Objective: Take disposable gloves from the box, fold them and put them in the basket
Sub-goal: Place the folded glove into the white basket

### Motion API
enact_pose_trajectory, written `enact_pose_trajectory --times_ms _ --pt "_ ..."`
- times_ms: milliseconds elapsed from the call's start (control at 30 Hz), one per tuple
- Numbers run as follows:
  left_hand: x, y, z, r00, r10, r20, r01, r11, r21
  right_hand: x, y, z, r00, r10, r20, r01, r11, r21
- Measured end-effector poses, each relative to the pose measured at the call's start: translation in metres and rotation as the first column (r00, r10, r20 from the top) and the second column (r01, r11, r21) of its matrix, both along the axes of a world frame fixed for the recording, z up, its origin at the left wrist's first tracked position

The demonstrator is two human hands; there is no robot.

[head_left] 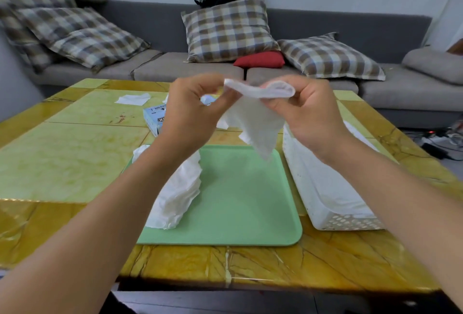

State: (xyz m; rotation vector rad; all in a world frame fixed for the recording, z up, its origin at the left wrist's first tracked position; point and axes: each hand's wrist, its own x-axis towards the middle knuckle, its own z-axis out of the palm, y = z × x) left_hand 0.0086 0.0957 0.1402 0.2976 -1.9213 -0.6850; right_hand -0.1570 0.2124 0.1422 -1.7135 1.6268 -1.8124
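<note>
A thin white disposable glove (253, 118) hangs in the air above the green tray (240, 203). My left hand (190, 108) pinches its upper left edge and my right hand (305, 111) pinches its rolled upper right edge. A pile of white gloves (178, 196) lies on the tray's left side, partly under my left forearm. The glove box (154, 118), light blue, sits behind my left hand and is mostly hidden. The white perforated basket (325, 193) stands right of the tray with white gloves inside.
A loose white glove (132, 99) lies on the far left part of the yellow marbled table (75, 153). A grey sofa (375, 35) with checked cushions runs behind the table. Cables lie on the floor at the right.
</note>
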Motion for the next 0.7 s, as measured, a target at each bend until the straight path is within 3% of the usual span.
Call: enact_pose_trajectory --times_ms 67,133,167,233,300,367,433,500,567,600,700 --pt "0.008 -0.001 -0.020 0.991 0.003 0.132 -0.004 1.000 0.009 -0.002 0.000 -0.016 0.995 -0.013 -0.101 0.028 0.988 0.153" --pt "0.016 -0.005 -0.045 0.930 -0.068 0.361 0.057 0.998 0.041 -0.003 0.001 -0.036 0.954 0.019 -0.299 0.098 0.922 0.374" --pt "0.021 -0.007 -0.057 0.858 -0.111 0.501 0.106 0.994 0.039 -0.003 0.005 -0.045 0.899 0.098 -0.426 0.138 0.862 0.488" --pt "0.028 -0.005 -0.075 0.654 -0.186 0.734 0.208 0.976 0.062 0.003 0.015 -0.061 0.703 0.351 -0.619 0.218 0.722 0.657" --pt "0.031 -0.001 -0.087 0.490 -0.225 0.842 0.264 0.959 0.103 0.014 0.024 -0.074 0.531 0.537 -0.656 0.273 0.624 0.732" --pt "0.030 0.005 -0.091 0.399 -0.240 0.885 0.297 0.947 0.123 0.023 0.029 -0.080 0.480 0.601 -0.639 0.300 0.572 0.763" --pt "0.028 0.009 -0.088 0.328 -0.242 0.913 0.302 0.943 0.141 0.030 0.031 -0.078 0.500 0.618 -0.607 0.273 0.553 0.787" --pt "0.028 0.009 -0.083 0.245 -0.291 0.925 0.279 0.935 0.220 0.031 0.032 -0.068 0.599 0.632 -0.493 0.196 0.481 0.855" --pt "0.024 0.007 -0.081 0.281 -0.328 0.902 0.251 0.932 0.261 0.028 0.032 -0.059 0.702 0.611 -0.367 0.127 0.399 0.908" --pt "0.020 0.004 -0.082 0.355 -0.277 0.893 0.227 0.952 0.205 0.025 0.028 -0.056 0.723 0.572 -0.387 0.143 0.424 0.894" --pt "0.008 -0.007 -0.087 0.555 0.070 0.829 0.061 0.990 -0.124 0.009 0.001 -0.055 0.753 0.277 -0.597 0.324 0.634 0.702"
